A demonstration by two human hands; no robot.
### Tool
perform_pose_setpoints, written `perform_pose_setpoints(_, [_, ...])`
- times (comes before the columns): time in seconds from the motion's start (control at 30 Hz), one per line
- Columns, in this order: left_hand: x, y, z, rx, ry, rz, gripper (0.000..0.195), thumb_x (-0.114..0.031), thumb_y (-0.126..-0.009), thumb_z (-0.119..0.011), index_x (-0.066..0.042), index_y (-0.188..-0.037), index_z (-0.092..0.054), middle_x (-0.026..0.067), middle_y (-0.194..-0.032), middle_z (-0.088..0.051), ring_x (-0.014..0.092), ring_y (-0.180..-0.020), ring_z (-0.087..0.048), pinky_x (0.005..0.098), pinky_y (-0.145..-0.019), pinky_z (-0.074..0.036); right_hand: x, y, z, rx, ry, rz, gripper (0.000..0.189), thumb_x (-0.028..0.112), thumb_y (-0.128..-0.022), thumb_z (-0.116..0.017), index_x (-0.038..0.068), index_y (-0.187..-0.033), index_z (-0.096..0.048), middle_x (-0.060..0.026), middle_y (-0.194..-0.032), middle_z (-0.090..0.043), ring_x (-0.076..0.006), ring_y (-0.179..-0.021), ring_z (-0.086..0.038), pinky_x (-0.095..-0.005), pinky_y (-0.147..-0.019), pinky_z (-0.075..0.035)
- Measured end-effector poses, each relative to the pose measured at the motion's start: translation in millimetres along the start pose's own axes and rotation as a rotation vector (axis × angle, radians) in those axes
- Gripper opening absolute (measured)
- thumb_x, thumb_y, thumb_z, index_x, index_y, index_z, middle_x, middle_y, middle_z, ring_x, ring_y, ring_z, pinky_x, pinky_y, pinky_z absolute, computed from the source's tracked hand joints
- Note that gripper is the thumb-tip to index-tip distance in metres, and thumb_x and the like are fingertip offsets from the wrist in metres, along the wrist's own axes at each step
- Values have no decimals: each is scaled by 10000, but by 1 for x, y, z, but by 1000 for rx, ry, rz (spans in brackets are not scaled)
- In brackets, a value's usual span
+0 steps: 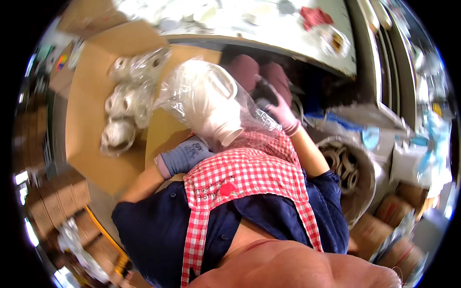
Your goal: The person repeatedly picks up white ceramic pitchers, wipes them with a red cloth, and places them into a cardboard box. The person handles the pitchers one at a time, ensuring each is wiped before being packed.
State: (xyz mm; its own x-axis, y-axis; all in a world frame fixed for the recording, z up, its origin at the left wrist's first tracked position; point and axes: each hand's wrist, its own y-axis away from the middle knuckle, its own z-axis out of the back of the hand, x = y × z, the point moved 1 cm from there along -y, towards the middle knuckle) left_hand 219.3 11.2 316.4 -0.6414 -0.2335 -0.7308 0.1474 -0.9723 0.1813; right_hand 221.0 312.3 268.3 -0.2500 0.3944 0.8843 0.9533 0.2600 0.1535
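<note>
A large white plastic jug [209,97] with a moulded handle and a round neck lies inside a clear plastic bag [252,111] above my lap. My left hand [279,108], in a glove, is beside the bag's right end with its fingers apart; whether it touches the film is unclear. My right hand [189,154], in a grey-blue glove, is at the lower left side of the bagged jug, its fingers hidden beneath or behind it. Left of the jug, an open cardboard box [83,133] holds several white containers [122,100] wrapped in clear film.
Ahead is a worktable [281,46] with white parts, a red cloth [315,18] and a small clear bag [335,41]. A round bin [367,180] of ring-shaped parts stands near my left elbow. Stacked cartons [61,196] stand at the lower left.
</note>
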Motion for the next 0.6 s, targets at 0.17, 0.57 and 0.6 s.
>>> perform_pose_setpoints(0.17, [9,22,-21,-78,-8,-18,237,-196,-832,-616,-92,-1039,-667,120,-984,-689,297,-884,-675,404,-799,-527,-17,-43,-54,200,434,-34,637,42,-820,-721,-19,-1408,-485,-90,-1186,-647,-105,-1060,-564,-297,-963,-470])
perform_pose_setpoints(0.57, [-2,29,-35,-646,-200,681,735,-369,-816,-705,-240,-1483,-426,143,-1078,-610,316,-822,-667,396,-693,-554,-57,-52,-90,888,594,-183,489,-20,-860,-636,-49,-1334,-523,-177,-1178,-657,-199,-1060,-635,-321,-952,-497])
perform_pose_setpoints(0.6, [3,28,-40,-637,-238,659,709,-353,-815,-695,-251,-1472,-448,126,-1023,-622,310,-795,-665,397,-677,-551,-55,-54,-86,888,487,-266,499,-38,-852,-633,-51,-1337,-519,-169,-1192,-654,-198,-1079,-630,-321,-967,-494])
